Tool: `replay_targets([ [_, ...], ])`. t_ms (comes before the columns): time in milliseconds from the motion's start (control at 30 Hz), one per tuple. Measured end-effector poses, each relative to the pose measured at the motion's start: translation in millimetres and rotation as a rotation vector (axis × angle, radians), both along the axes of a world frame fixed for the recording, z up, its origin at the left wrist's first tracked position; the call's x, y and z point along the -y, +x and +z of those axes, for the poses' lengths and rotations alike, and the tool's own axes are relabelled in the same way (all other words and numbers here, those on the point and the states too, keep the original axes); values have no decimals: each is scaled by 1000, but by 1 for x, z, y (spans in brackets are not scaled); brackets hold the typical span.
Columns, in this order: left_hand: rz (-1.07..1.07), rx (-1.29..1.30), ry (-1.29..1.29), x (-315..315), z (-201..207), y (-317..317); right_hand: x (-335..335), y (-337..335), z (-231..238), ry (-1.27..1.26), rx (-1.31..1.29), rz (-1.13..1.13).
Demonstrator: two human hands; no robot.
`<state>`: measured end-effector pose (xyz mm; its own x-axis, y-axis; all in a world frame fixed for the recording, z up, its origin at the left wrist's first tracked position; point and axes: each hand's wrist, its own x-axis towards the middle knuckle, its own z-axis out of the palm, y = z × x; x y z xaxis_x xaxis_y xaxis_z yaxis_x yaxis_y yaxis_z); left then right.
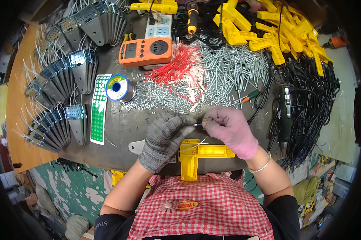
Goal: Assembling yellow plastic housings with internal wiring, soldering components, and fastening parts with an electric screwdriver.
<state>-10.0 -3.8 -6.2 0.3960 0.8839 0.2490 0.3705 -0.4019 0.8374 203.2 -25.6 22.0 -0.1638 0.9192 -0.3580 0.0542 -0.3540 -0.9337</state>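
My left hand (pixel 164 134), in a grey knit glove, is closed in a pinch above the bench. Facing it, my right hand (pixel 233 130) wears a pink glove with greyed fingers and is pinched closed too. A short stretch of thin blue wire (pixel 198 124) shows between the two sets of fingertips; the rest is hidden. Just below the hands lies a yellow plastic handle shell (pixel 189 162) with thin white wires (pixel 196 145) across it. A flat metal plate (pixel 135 147) sticks out from under my left hand.
Metal plates (pixel 78 72) stand in rows at left, beside a green sticker sheet (pixel 98 110) and solder spool (pixel 120 88). Behind are screws (pixel 232 66), red wires (pixel 174 66) and an orange meter (pixel 145 52). Yellow shells (pixel 294 30) and black cords (pixel 312 104) pile at right.
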Motion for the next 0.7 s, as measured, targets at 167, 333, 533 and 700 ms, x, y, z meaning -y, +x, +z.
replay_targets([
  [167,-26,-91,59,0,0,0,2,0,-1,115,159,51],
  [333,-65,-56,-83,3,2,-2,6,4,4,226,265,41],
  [533,-61,-29,-84,8,1,-1,9,-1,13,281,418,65],
  [700,-105,-17,-135,7,-1,0,11,3,9,340,409,107],
])
